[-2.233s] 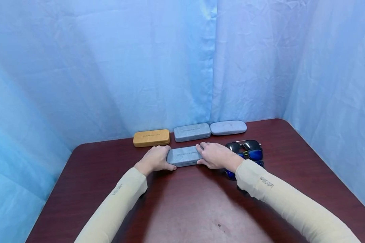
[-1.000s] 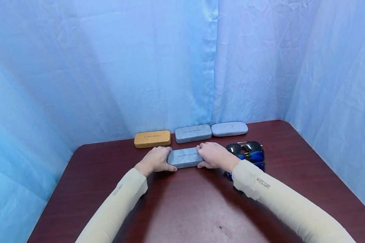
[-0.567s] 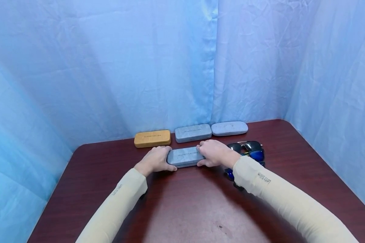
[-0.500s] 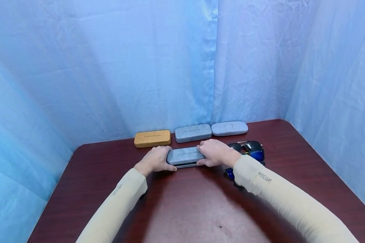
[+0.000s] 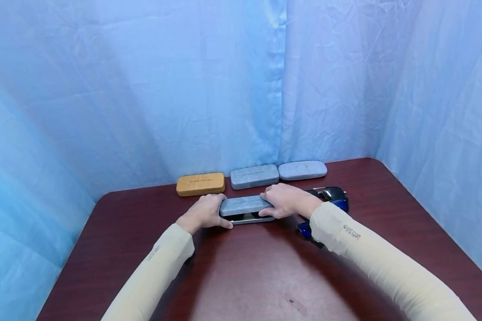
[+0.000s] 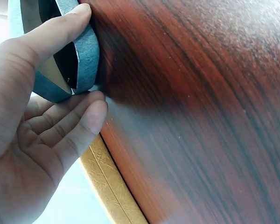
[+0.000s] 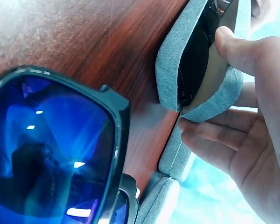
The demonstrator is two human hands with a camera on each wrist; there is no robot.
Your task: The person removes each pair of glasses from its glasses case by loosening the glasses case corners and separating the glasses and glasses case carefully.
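Note:
A grey glasses case (image 5: 244, 206) lies on the dark red table (image 5: 265, 276), with its lid raised a little and a dark gap along its front. My left hand (image 5: 214, 210) grips the case's left end; its thumb (image 6: 60, 28) lies on the front edge and its fingers (image 6: 77, 123) curl behind. My right hand (image 5: 272, 204) grips the right end. Its thumb (image 7: 245, 51) presses in the opening of the case (image 7: 175, 60) while the other fingers (image 7: 214, 135) wrap behind. What is inside the case is hidden.
Along the back stand a yellow case (image 5: 201, 184), a grey case (image 5: 254, 176) and an oval grey case (image 5: 302, 170). Sunglasses (image 5: 331, 195) with dark and blue lenses (image 7: 51, 144) lie just right of my right wrist. Blue curtains close in the table.
The lid of the grey case was shut and has since lifted, opening a gap along the front. Both hands stay at the ends of the case.

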